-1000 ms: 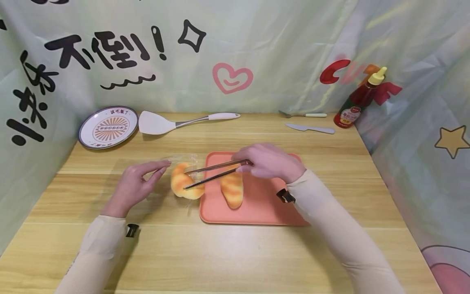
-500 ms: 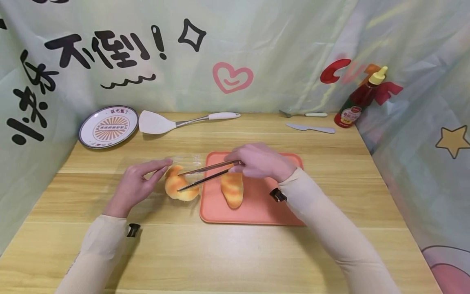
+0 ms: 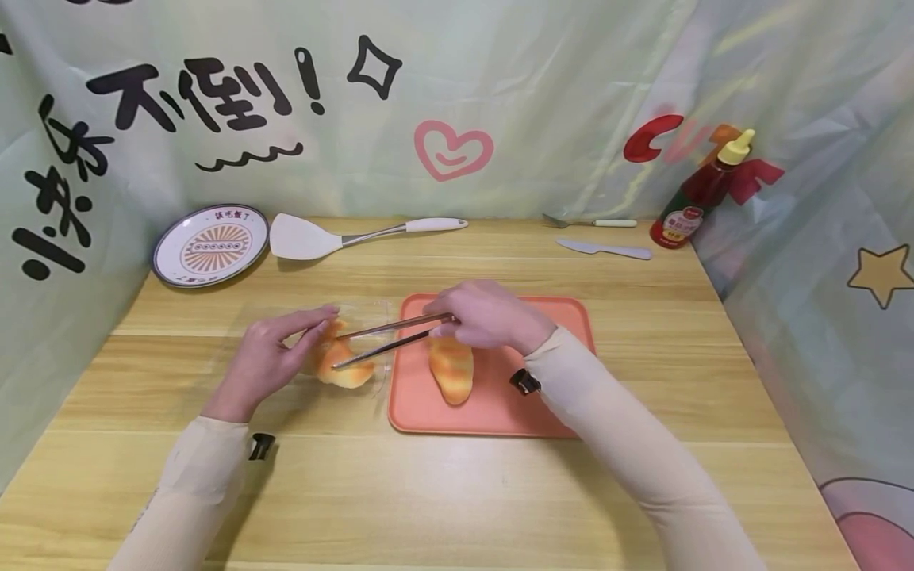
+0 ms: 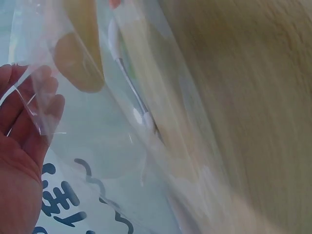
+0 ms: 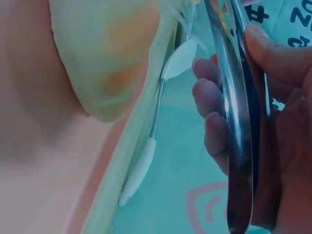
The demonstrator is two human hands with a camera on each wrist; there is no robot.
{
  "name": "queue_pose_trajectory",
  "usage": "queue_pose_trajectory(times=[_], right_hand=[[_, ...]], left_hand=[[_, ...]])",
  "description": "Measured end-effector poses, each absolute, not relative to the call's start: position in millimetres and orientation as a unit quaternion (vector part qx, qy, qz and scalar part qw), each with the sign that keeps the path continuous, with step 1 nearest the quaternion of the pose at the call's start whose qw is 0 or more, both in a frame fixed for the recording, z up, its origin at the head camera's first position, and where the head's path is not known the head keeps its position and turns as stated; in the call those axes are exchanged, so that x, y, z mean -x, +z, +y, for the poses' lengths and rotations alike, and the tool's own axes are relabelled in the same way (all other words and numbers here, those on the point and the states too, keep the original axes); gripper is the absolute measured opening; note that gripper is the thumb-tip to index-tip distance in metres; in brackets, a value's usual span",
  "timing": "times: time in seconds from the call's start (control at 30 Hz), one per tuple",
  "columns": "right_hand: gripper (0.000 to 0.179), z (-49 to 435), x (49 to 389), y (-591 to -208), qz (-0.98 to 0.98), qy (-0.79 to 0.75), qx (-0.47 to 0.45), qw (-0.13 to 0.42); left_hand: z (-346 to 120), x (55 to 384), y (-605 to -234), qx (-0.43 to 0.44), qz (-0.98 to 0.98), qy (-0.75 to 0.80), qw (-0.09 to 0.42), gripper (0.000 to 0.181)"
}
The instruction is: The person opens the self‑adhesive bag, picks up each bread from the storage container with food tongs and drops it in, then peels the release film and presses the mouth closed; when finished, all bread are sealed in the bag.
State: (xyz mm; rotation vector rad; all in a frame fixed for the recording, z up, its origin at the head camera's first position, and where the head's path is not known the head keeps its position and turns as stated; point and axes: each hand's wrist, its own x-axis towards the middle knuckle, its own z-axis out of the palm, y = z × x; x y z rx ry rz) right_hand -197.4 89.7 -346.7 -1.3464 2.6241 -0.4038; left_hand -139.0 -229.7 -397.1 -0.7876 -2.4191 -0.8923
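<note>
My left hand (image 3: 267, 357) pinches the edge of a clear plastic bag (image 4: 117, 112) between thumb and fingers. A curved, golden croissant-like bread (image 3: 346, 377) shows through the bag, just left of the tray. My right hand (image 3: 493, 316) grips metal tongs (image 3: 385, 348) whose arms point left, their tips on the bread. In the right wrist view, the fingers wrap round the tongs (image 5: 239, 146) from one side with the thumb on the other. Below my right hand, a longer striped bread roll (image 3: 452, 373) lies on the pink tray (image 3: 528, 404), its top end hidden.
Along the back of the wooden table lie a patterned plate (image 3: 210, 246), a white spatula (image 3: 307, 239), a fork (image 3: 607, 223) and a table knife (image 3: 603, 249). A red sauce bottle (image 3: 689, 202) with a yellow cap stands at the back right. Printed cloth (image 3: 543, 95) hangs behind.
The right hand, tongs and curved bread have moved left, bringing the bread close against the left hand and further from the tray. The left hand has barely moved.
</note>
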Motion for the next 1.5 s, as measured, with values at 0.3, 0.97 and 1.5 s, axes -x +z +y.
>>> queue_pose_trajectory(times=[0.3, 0.97, 1.5], right_hand=[[0.016, 79, 198, -352, 0.887, -0.121, 0.436, 0.089], [0.028, 66, 200, -358, 0.870, -0.127, 0.472, 0.072], [0.028, 49, 202, -365, 0.865, -0.132, 0.480, 0.064]], left_hand=[[-227, 137, -395, 0.269, -0.882, -0.308, 0.234, 0.030], [-225, 139, -395, 0.266, -0.883, -0.326, 0.206, 0.033], [-223, 139, -399, 0.258, -0.886, -0.325, 0.207, 0.031]])
